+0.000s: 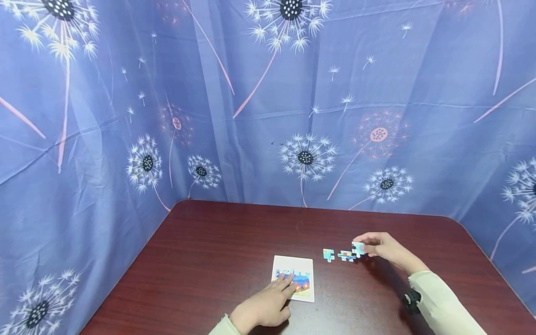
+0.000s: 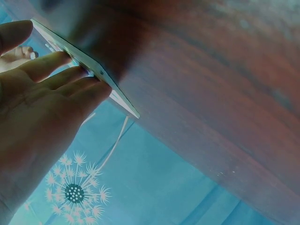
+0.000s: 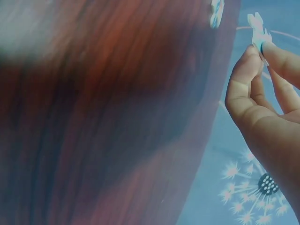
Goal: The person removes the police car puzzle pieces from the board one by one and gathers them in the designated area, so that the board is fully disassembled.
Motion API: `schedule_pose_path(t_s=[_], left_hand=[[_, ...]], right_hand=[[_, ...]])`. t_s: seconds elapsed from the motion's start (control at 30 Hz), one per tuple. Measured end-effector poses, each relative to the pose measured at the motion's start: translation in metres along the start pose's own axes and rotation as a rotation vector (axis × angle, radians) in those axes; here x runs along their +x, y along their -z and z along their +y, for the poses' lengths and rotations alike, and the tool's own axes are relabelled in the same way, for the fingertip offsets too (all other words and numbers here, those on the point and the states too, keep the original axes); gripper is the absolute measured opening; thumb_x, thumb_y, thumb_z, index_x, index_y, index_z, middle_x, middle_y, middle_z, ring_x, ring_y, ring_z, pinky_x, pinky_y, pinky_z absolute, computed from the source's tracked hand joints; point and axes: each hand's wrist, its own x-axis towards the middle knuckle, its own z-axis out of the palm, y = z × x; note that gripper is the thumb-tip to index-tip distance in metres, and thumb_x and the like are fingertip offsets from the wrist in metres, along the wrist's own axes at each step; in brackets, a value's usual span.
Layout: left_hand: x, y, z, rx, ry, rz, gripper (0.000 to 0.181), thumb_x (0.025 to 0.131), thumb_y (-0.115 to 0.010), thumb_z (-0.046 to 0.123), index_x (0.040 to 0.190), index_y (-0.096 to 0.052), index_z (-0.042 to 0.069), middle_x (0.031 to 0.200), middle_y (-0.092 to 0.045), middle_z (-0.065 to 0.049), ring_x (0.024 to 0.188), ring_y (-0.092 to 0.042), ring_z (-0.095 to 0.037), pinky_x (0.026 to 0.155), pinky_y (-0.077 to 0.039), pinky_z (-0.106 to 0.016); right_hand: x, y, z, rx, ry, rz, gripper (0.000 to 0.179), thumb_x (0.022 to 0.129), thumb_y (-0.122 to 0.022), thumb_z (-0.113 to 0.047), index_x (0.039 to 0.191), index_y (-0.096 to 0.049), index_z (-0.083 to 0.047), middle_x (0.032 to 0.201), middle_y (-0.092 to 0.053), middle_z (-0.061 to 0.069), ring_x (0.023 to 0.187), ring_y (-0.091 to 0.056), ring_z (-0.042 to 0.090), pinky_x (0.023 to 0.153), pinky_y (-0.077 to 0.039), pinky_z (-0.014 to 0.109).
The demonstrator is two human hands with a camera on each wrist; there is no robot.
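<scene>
The right hand (image 1: 386,249) pinched a jigsaw piece (image 1: 358,248) above the table (image 1: 201,260), near another piece (image 1: 346,256); it was probably light, stiff and best held by its edges. The left hand (image 1: 267,303) lay outstretched on a picture board (image 1: 304,279).

Blue curtain (image 1: 255,149) in front of me, wraps behind the surface (image 1: 209,260) and along both sides, loose folds, faint crosswise creases. Printed on it: white dandelion heads (image 1: 305,157) with dark dotted centers, a fainter pink dandelion head (image 1: 378,134), pink stems, small single seeds (image 1: 347,101). Surface: dark reddish brown, wood grain, rounded far corners, pale glare on the near part. Far edge sits right by the cloth.
</scene>
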Motion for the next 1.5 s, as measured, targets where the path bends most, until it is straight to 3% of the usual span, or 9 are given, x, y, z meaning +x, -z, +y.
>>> schedule_pose_path(t_s=[0.33,0.47,0.9,1.27,1.5], left_hand=[[0.000,0.002,0.000,0.003,0.008,-0.005,0.061,0.087,-0.057,0.023,0.144,-0.044,0.007,0.154,-0.033,-0.010,0.142,-0.029,-0.030,0.113,-0.030,-0.039],[0.000,0.002,0.000,0.010,0.003,-0.004,0.061,0.087,-0.057,0.024,0.144,-0.044,0.007,0.154,-0.033,-0.010,0.141,-0.029,-0.030,0.112,-0.030,-0.038],[0.000,0.002,-0.001,0.000,0.002,0.005,0.061,0.087,-0.057,0.023,0.144,-0.044,0.007,0.154,-0.033,-0.010,0.141,-0.029,-0.030,0.112,-0.030,-0.038],[0.000,0.004,0.001,-0.013,-0.004,0.000,0.060,0.088,-0.056,0.023,0.144,-0.045,0.005,0.153,-0.034,-0.012,0.141,-0.029,-0.031,0.113,-0.030,-0.039],[0.000,0.005,0.000,-0.008,-0.027,0.025,0.057,0.088,-0.055,0.022,0.142,-0.046,0.005,0.152,-0.036,-0.014,0.139,-0.032,-0.033,0.112,-0.031,-0.039]], right_hand=[[-0.006,0.007,0.014,-0.011,-0.042,0.009,0.031,0.090,-0.063,-0.006,0.117,-0.062,0.009,0.095,-0.064,0.011,0.079,-0.058,0.017,0.069,-0.053,0.036],[-0.006,0.006,0.019,-0.028,-0.019,0.006,0.028,0.088,-0.063,-0.002,0.113,-0.063,0.010,0.090,-0.064,0.013,0.074,-0.057,0.015,0.064,-0.053,0.033],[-0.002,-0.003,0.023,-0.162,-0.058,0.110,0.022,0.083,-0.065,0.002,0.104,-0.069,0.008,0.087,-0.068,0.012,0.066,-0.053,0.014,0.056,-0.046,0.025],[-0.004,-0.005,0.023,-0.277,-0.014,0.144,0.016,0.079,-0.067,0.004,0.094,-0.070,0.006,0.085,-0.067,0.010,0.071,-0.055,0.014,0.057,-0.047,0.024],[-0.003,-0.007,0.021,-0.307,-0.048,0.176,0.013,0.079,-0.069,0.003,0.091,-0.071,0.005,0.082,-0.067,0.008,0.067,-0.053,0.015,0.054,-0.045,0.025]])
